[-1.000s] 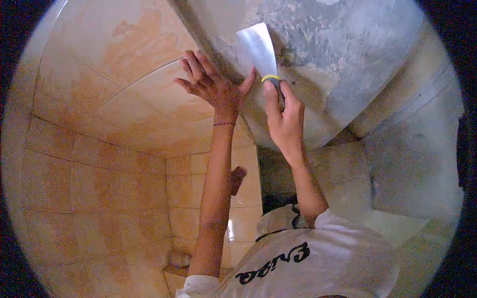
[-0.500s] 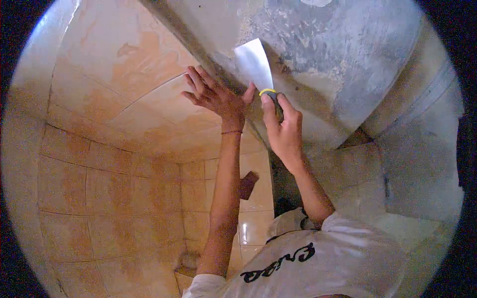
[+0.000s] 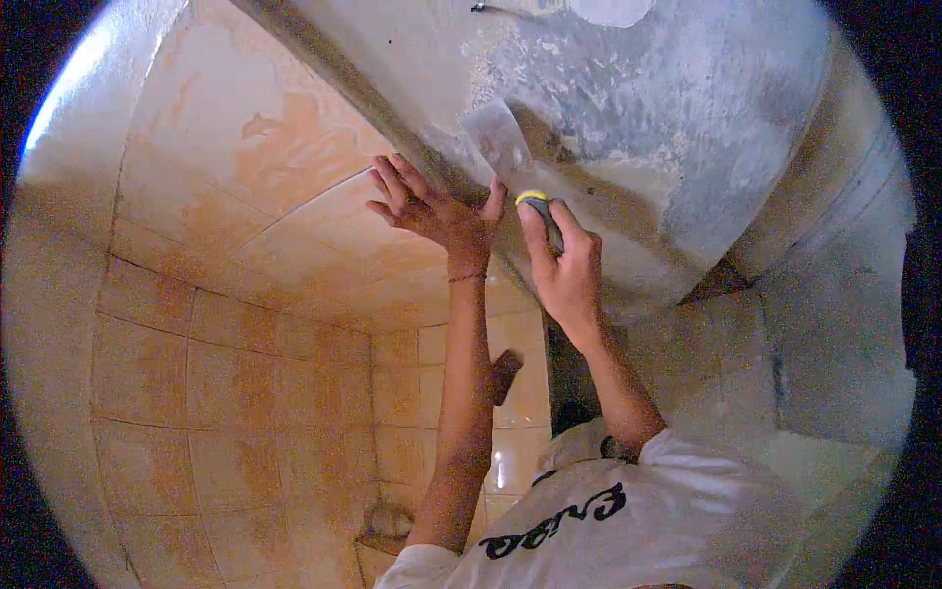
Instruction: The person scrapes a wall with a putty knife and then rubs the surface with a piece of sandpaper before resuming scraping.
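My right hand grips a scraper by its grey handle with a yellow collar. The scraper's wide, thin metal blade points up and left over the rough grey wall surface, and its dark shadow falls beside it. My left hand is spread, fingers against the tiled surface and thumb out toward the edge strip between tile and grey wall. The thumb tip is close to the lower part of the blade. A thin dark bracelet circles my left wrist.
Orange-stained tiles cover the wall at lower left. A dark brown block-shaped thing shows beyond my left forearm. A pale round thing sits at the bottom, near the tile corner. A small dark piece sticks out at the top.
The blade has tilted, turning from bright white to dull grey, and its tip sits slightly lower. The whole view has shifted a little; both hands keep their places close together.
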A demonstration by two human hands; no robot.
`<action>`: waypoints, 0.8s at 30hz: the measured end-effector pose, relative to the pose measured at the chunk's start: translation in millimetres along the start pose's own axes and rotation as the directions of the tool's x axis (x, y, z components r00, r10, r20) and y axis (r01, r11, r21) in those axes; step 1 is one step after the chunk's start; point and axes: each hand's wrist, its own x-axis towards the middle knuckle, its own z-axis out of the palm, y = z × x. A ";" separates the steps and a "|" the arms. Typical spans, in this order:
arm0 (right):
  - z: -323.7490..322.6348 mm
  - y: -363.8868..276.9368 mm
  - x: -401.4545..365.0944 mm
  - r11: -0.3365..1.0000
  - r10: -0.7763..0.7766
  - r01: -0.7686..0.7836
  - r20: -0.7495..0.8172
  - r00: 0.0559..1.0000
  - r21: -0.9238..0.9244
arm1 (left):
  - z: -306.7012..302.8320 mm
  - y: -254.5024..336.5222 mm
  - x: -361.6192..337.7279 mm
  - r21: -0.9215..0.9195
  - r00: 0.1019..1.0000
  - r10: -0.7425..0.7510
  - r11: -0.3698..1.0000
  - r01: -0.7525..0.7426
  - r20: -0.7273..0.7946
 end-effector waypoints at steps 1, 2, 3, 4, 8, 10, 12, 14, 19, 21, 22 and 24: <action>0.3 0.1 1.4 1.000 -0.015 0.016 -0.005 1.000 0.013 | -0.7 0.4 0.9 0.000 1.000 0.001 1.000 -0.001 -0.001; 2.4 0.6 2.4 1.000 -0.015 0.015 -0.005 1.000 0.012 | -1.9 0.5 1.0 -0.005 1.000 -0.010 1.000 0.010 0.005; 6.2 0.4 3.2 0.994 -0.089 0.092 -0.045 0.995 0.054 | -3.3 0.7 1.1 -0.009 1.000 -0.019 1.000 0.019 0.010; 8.3 0.6 3.4 0.981 -0.160 0.168 -0.088 0.983 0.092 | -4.2 1.5 0.6 -0.009 1.000 -0.018 1.000 0.018 0.011; -2.3 2.7 -2.7 0.997 0.068 -0.069 0.047 0.997 0.029 | -1.3 -2.9 -0.9 0.004 1.000 -0.005 1.000 0.005 0.009; -3.5 -5.7 0.5 0.997 0.078 -0.080 0.060 0.995 0.022 | -2.5 -2.5 -0.1 0.021 1.000 0.022 1.000 -0.021 -0.007; 1.4 -6.6 0.9 0.997 0.054 -0.056 0.041 0.998 0.054 | -2.8 -2.7 -1.9 0.016 0.999 -0.023 1.000 0.022 0.031; 3.8 -5.5 -1.4 0.996 0.027 -0.029 0.027 0.999 0.084 | -1.2 -5.5 -4.3 -0.024 1.000 -0.011 1.000 0.011 0.016; 14.4 -8.3 -2.5 0.998 -0.010 0.010 0.010 1.000 0.066 | 2.9 -8.4 -5.1 -0.082 0.999 0.021 0.996 -0.024 -0.034; 12.4 -9.2 -2.8 1.000 0.030 -0.030 0.074 0.997 0.000 | 3.0 -10.3 -7.0 -0.031 0.999 -0.022 0.999 0.023 0.025; 12.1 -10.8 -2.8 0.997 0.066 -0.058 0.134 0.989 -0.058 | 0.1 -9.6 -8.0 -0.030 0.999 -0.024 0.999 0.025 0.023; 10.8 -12.9 -4.9 0.995 0.097 -0.098 0.136 0.986 0.000 | -0.2 -12.1 -8.7 -0.160 1.000 -0.011 0.987 0.012 0.008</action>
